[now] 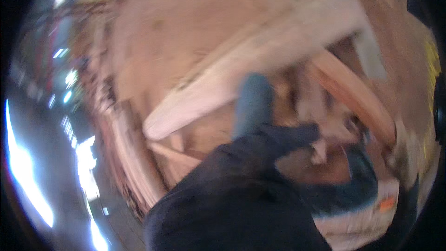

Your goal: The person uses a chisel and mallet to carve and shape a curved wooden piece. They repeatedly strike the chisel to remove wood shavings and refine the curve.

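Heavy blur here. Your dark sleeve (297, 138) reaches right; past the cuff your hands (340, 131) are just a smeared pale patch, so I can't tell if they're apart, together or clamped on anything. Nearest piece: the reddish beam (355, 94), slanting down to the right just beside that patch, contact unclear. Its upper end sits by the long pale beam (278, 49), which runs diagonally. Your blue-grey leg (253, 104) overlaps the pale beam's lower edge. More timber (134, 153) lies left; pale block (360, 225) lower right.
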The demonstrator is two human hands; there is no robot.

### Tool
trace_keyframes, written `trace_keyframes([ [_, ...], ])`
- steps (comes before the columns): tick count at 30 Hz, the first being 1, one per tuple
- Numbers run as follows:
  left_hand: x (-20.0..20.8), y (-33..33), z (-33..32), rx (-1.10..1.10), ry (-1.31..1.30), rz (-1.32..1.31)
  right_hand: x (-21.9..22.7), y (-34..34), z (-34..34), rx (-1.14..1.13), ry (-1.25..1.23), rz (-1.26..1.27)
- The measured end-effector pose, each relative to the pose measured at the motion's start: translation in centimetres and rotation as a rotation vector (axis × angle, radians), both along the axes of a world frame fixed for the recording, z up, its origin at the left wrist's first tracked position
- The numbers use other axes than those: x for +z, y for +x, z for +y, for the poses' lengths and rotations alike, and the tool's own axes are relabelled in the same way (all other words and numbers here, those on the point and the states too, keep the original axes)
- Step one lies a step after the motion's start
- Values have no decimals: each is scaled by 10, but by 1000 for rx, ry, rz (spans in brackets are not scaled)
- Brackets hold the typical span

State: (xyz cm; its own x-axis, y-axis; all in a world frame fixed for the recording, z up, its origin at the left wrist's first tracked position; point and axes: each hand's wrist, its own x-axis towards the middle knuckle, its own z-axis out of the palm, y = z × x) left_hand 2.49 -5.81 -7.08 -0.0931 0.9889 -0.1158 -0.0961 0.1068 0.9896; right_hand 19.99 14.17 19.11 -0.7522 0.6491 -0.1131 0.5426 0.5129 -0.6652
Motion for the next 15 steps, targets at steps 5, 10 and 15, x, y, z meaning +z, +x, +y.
trace_keyframes([
  [5,39,-41,-8,-13,-165,-271,-17,-29,-24,116,157,-142],
  [10,47,-17,-14,-8,-226,-302,-62,-7,-47,219,213,-313],
  [15,-25,52,26,257,2,69,-94,26,-61,-12,-35,-322],
])
